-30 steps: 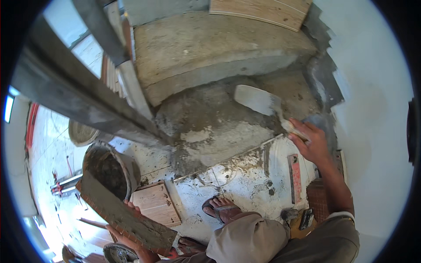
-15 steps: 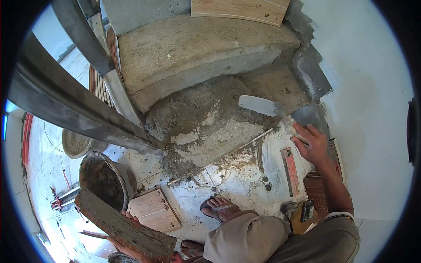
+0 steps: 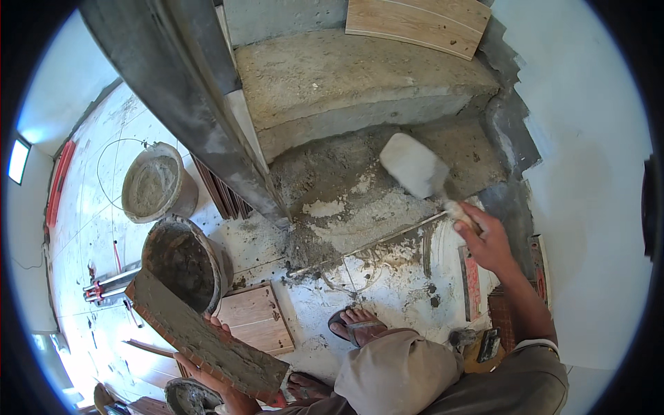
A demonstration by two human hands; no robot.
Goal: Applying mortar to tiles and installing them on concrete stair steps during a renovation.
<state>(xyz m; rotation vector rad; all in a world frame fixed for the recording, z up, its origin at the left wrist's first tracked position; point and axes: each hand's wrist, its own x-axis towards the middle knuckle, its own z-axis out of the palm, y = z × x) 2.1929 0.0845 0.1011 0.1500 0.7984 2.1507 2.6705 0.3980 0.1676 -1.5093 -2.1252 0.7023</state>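
My left hand [image 3: 199, 372] holds a long tile [image 3: 207, 332], its upper face coated with grey mortar, tilted beside a mortar bucket [image 3: 220, 252]. Its fingertips curl over the tile's edge. My right hand [image 3: 490, 242] is closed round the handle of a trowel [image 3: 415, 164], whose pale, broad blade shows its flat face. Below the blade lies a bed of grey mortar and dry powder [image 3: 366, 214] on the low step. The blade seems held just above this bed; contact is hard to tell. A thin strip [image 3: 387, 238] runs along the bed's front edge.
A dark metal post [image 3: 194, 97] rises left of the concrete step [image 3: 346, 72]. Wood-look tiles lie on the step above [image 3: 418, 26] and on the floor [image 3: 256, 319]. Another bucket [image 3: 187, 200] stands at left. A red level [image 3: 473, 290] lies near the right wall.
The view has shifted, so the scene sits further right and the far bucket shows fully. The trowel blade has turned from a narrow slant to its broad face. Both hands keep their hold.
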